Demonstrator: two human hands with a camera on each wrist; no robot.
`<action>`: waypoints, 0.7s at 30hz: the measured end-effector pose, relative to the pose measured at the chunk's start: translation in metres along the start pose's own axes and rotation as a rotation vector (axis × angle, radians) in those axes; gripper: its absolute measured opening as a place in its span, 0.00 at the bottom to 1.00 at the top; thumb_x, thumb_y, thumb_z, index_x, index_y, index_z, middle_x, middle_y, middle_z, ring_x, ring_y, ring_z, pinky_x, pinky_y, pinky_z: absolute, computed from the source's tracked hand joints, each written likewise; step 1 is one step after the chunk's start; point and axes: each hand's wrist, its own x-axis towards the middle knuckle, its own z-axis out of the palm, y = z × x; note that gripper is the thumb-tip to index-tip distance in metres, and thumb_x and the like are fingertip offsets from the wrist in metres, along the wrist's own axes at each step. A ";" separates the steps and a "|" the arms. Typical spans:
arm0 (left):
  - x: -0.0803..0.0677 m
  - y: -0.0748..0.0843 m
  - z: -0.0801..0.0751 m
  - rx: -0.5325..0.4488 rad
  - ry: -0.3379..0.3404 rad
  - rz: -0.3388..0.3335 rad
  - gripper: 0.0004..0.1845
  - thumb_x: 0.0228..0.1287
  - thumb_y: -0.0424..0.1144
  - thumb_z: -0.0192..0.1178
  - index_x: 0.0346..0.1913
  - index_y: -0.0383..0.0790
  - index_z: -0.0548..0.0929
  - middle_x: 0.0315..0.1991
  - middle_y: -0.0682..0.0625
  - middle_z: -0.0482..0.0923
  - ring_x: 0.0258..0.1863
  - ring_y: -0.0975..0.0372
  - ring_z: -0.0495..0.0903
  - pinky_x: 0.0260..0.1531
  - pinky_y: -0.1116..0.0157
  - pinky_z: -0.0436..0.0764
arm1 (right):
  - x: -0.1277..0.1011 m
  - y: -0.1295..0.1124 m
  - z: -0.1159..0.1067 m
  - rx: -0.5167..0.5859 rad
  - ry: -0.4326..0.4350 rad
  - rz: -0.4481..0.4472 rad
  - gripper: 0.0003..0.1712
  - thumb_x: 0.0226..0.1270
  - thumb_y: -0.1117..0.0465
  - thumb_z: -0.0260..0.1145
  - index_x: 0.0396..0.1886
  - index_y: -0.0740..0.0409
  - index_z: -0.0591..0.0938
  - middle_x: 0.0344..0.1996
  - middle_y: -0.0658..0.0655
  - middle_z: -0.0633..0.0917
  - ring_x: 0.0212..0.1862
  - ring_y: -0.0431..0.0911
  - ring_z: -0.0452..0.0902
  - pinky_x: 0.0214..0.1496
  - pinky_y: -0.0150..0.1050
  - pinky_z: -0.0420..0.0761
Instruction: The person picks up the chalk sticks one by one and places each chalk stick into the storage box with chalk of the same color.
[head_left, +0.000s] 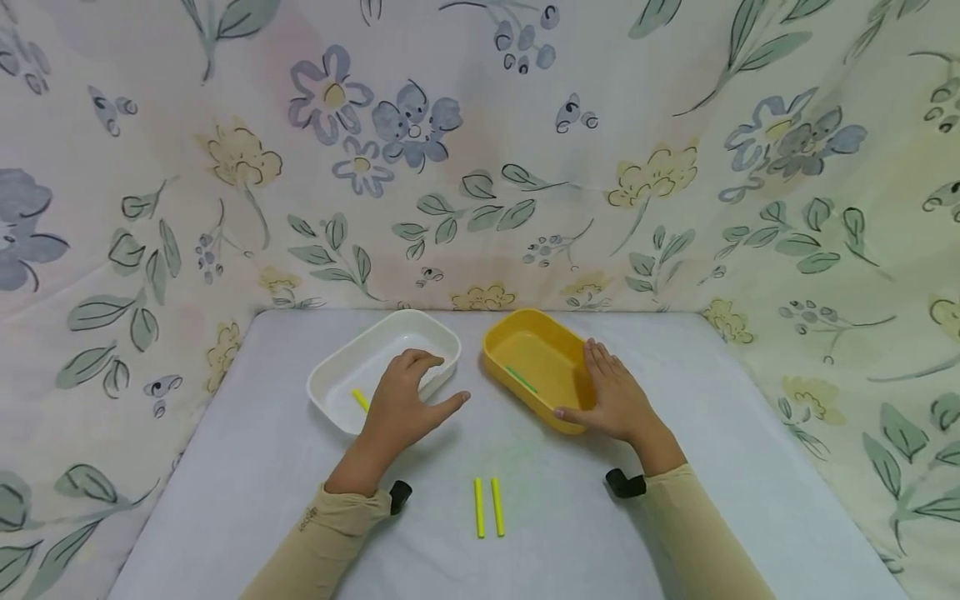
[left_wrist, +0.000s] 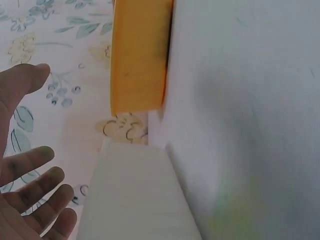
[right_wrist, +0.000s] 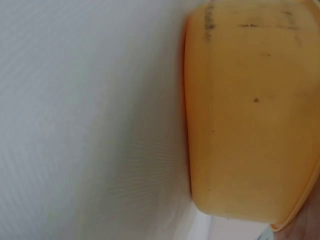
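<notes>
My left hand (head_left: pixel 400 410) hovers over the near right side of a white tray (head_left: pixel 360 353), its thumb and fingers spread apart around nothing. Partly behind that hand, a thin yellow stick (head_left: pixel 360 398) lies in the tray. My right hand (head_left: pixel 617 398) is at the near right end of a yellow tray (head_left: pixel 536 350), fingers extended along its rim and thumb reaching over the near corner. Inside the yellow tray lies a thin green stick (head_left: pixel 521 380). In the right wrist view, the yellow tray's outer wall (right_wrist: pixel 250 115) hides most of the hand.
Two yellow sticks, a left one (head_left: pixel 479 508) and a right one (head_left: pixel 498 507), lie side by side on the white tablecloth (head_left: pixel 555 533) between the forearms. Faint green and yellow smudges mark the cloth. A floral curtain (head_left: pixel 480 167) hangs behind the table.
</notes>
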 end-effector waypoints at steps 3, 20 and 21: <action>-0.003 -0.008 -0.006 0.031 0.002 -0.007 0.40 0.54 0.65 0.78 0.60 0.38 0.86 0.60 0.47 0.79 0.60 0.52 0.79 0.64 0.50 0.81 | 0.000 0.000 -0.001 -0.004 -0.004 -0.002 0.80 0.56 0.16 0.65 0.88 0.62 0.39 0.88 0.62 0.43 0.88 0.59 0.38 0.89 0.59 0.44; -0.016 -0.040 -0.038 0.207 -0.064 -0.043 0.54 0.54 0.77 0.70 0.68 0.34 0.80 0.75 0.37 0.67 0.70 0.41 0.74 0.65 0.39 0.79 | -0.007 -0.015 -0.006 -0.035 0.092 -0.102 0.69 0.63 0.20 0.64 0.86 0.63 0.55 0.86 0.61 0.56 0.87 0.59 0.51 0.86 0.59 0.56; -0.016 -0.043 -0.039 0.222 -0.058 -0.038 0.54 0.54 0.77 0.70 0.68 0.33 0.80 0.75 0.35 0.68 0.70 0.40 0.74 0.65 0.39 0.78 | -0.008 -0.018 -0.007 -0.031 0.098 -0.109 0.68 0.63 0.21 0.65 0.86 0.63 0.56 0.86 0.62 0.58 0.86 0.59 0.52 0.85 0.60 0.57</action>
